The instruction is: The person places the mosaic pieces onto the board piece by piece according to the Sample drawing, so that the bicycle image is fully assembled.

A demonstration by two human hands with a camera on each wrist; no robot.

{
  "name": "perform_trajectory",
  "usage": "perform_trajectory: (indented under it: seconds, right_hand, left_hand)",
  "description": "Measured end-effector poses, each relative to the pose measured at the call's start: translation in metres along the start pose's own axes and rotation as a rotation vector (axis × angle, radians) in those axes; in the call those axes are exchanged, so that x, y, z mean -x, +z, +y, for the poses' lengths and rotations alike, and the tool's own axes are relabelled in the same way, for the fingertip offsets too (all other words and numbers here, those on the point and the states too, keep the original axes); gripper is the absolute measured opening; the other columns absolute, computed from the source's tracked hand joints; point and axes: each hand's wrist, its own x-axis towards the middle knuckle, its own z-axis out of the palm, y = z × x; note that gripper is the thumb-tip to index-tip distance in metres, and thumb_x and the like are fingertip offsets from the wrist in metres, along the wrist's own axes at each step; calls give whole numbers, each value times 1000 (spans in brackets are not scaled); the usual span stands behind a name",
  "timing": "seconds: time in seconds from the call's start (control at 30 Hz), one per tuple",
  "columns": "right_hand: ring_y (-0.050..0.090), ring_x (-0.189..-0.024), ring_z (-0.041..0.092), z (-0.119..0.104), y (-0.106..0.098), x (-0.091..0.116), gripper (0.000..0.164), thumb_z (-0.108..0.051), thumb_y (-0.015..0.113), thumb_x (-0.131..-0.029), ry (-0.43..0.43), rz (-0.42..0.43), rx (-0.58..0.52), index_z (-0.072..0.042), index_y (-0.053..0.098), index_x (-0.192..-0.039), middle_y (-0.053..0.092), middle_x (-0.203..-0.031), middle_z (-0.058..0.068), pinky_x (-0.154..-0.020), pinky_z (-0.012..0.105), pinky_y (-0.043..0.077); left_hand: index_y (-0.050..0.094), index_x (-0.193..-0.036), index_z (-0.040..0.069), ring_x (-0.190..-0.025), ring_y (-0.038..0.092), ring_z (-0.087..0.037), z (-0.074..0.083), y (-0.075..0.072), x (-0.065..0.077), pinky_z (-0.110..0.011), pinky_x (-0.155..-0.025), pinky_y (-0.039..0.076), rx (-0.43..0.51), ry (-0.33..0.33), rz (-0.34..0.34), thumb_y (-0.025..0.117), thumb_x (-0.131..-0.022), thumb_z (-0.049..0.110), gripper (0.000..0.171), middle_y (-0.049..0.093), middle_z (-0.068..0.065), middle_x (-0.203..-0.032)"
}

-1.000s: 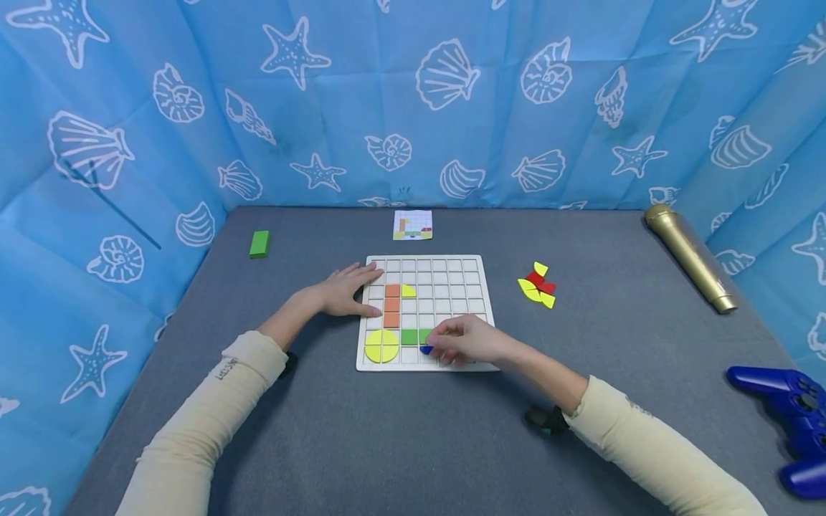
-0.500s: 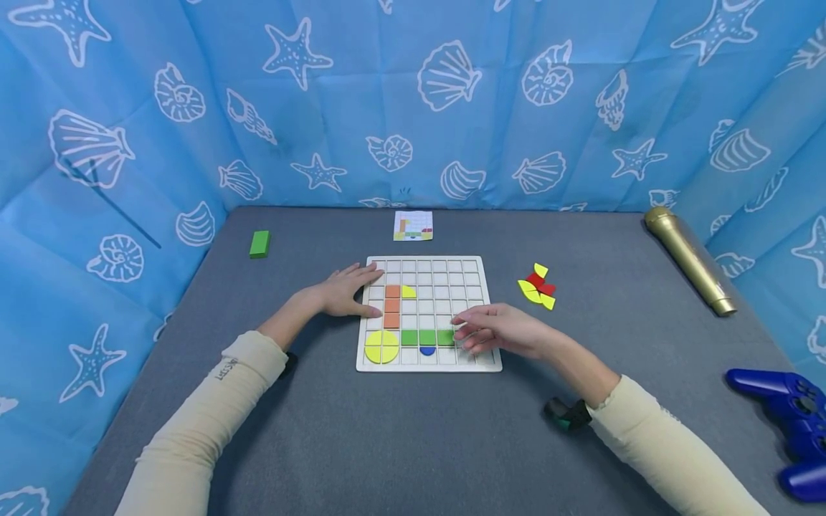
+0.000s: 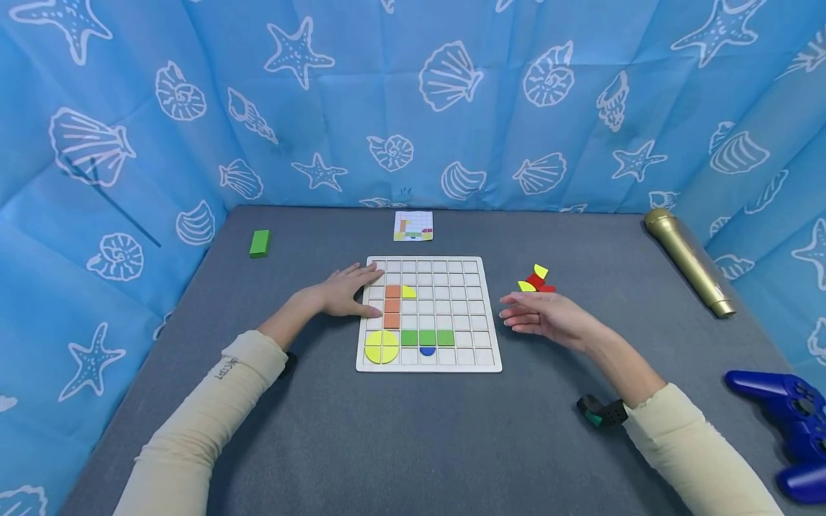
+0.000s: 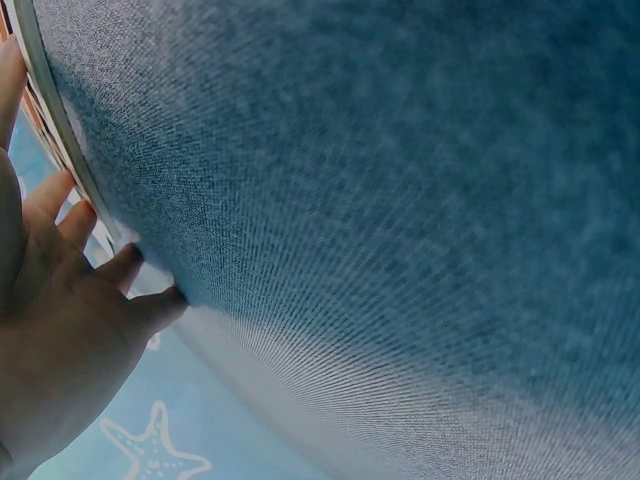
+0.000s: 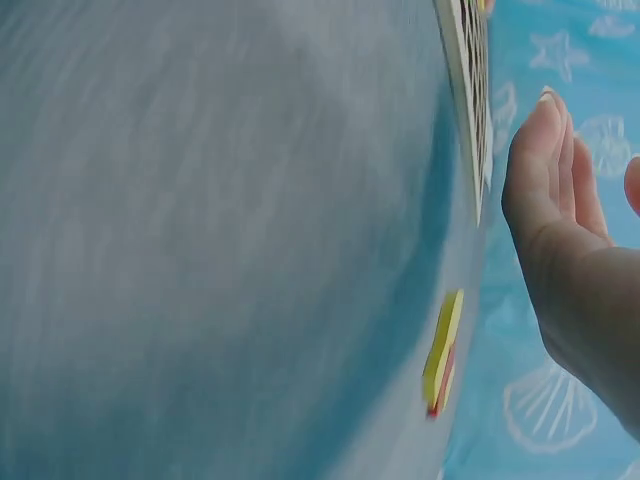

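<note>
A white grid board (image 3: 452, 276) lies on the grey table, and my left hand (image 3: 340, 291) rests on its left edge with spread fingers. Set in the grid are orange squares (image 3: 391, 304), a yellow quarter circle (image 3: 409, 292), a yellow circle of quarter pieces (image 3: 381, 347), a row of green squares (image 3: 427, 337) and a blue half circle (image 3: 427, 351). My right hand (image 3: 548, 319) is off the board's right side with loosely bent fingers, holding nothing. It overlaps the near part of a small pile of yellow pieces (image 3: 540, 271) and red pieces (image 3: 535, 280). In the right wrist view, the pile (image 5: 443, 350) lies below that hand.
Behind the board lies a printed pattern card (image 3: 413, 226). A green block (image 3: 260, 244) sits at the back left. To the right are a gold microphone (image 3: 689, 261) and a blue game controller (image 3: 790, 430). A blue curtain (image 3: 387, 93) with sea shapes surrounds the table.
My right hand has let go of the blue half circle, leaving it in the grid below the green squares, and moved right, off the board toward the pile. My left hand has stayed put.
</note>
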Motion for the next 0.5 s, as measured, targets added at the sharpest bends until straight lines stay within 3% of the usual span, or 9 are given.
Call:
perform_trajectory:
  seconds: [0.3,0.5]
  right_hand:
    - [64,-100,16,3,-39,13,63,-32,50,-101,-3,87,-100,9,28,-143,64,-108,8,-90,29,49]
    - [64,-98,15,6,-60,21,53,-30,49,-101,-6,131,-127,6,37,-139,66,-104,6,-88,28,49]
  left_hand:
    - [15,-155,15,-143,-1,-33,0,0,1,-57,-111,3,1,0,-1,60,-88,55,89,6,-8,-159]
    - [15,-155,16,-144,-1,-32,0,0,0,-57,-111,4,-4,-1,3,60,-88,56,90,6,-8,-159]
